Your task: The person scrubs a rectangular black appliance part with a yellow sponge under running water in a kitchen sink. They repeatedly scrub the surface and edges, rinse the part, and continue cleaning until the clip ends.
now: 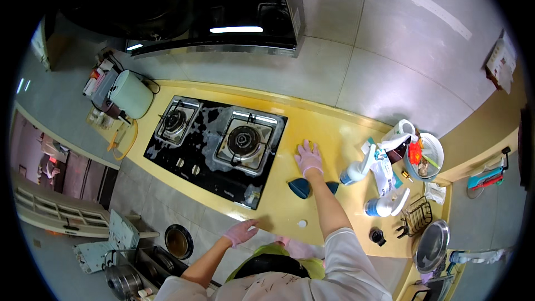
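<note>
My right hand (309, 159), in a thin pink glove, lies palm down with fingers spread on the yellow countertop (284, 217), right of the gas hob. Dark blue pieces (299, 188) show on both sides of my right wrist; the forearm hides whether they are joined. My left hand (242, 233), gloved alike, hangs at the counter's front edge, fingers apart and holding nothing. The black glass gas hob (209, 171) is streaked with whitish foam or liquid around its two burners. A small white round piece (302, 223) rests near the front edge.
Two spray bottles (354, 173) (382, 207) stand right of my arm, near a wipes pack (384, 171) and a white basket (432, 150). A wire rack (419, 216) and pan lid (432, 246) lie farther right. A mint-green canister (131, 94) stands left. The range hood (217, 46) overhangs.
</note>
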The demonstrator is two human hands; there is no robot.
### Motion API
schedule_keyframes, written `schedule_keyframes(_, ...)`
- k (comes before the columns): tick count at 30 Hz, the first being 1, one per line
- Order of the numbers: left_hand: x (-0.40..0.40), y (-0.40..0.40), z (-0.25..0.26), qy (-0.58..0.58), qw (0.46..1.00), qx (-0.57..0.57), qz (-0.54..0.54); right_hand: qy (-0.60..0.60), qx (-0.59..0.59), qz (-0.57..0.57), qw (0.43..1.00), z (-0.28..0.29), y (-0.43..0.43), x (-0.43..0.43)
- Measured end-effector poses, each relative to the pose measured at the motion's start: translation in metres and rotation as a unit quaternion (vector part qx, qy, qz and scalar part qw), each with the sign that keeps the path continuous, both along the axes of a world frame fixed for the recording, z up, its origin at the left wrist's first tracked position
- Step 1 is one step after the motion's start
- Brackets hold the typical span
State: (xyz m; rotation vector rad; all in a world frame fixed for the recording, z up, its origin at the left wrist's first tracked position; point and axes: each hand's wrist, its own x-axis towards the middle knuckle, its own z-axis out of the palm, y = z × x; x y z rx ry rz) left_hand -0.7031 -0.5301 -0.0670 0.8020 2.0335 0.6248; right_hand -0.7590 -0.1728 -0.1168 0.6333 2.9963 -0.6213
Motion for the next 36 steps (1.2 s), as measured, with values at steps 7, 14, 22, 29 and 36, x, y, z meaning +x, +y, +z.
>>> schedule_keyframes(7,-0.021,-0.016,0.006,-0.102,0.994,-0.026,0.041,0.070,0.116,-0.015,0.991,-0.025,0.017,-0.048)
schedule_keyframes(14,-0.039,-0.027,0.003,-0.139,0.986,-0.011,0.090,0.185,-0.111,-0.233,0.948,-0.046,0.053,-0.097)
schedule_keyframes(22,-0.041,-0.035,-0.003,-0.093,0.992,-0.040,0.073,0.037,0.077,-0.175,0.981,-0.015,0.013,-0.086)
schedule_keyframes(29,-0.035,-0.036,0.011,-0.090,0.990,-0.009,0.105,0.011,0.088,0.084,0.993,-0.027,-0.015,-0.082)
schedule_keyframes(36,-0.042,0.011,0.016,-0.130,0.985,0.085,0.081,0.072,-0.101,-0.047,0.991,-0.007,0.000,-0.049)
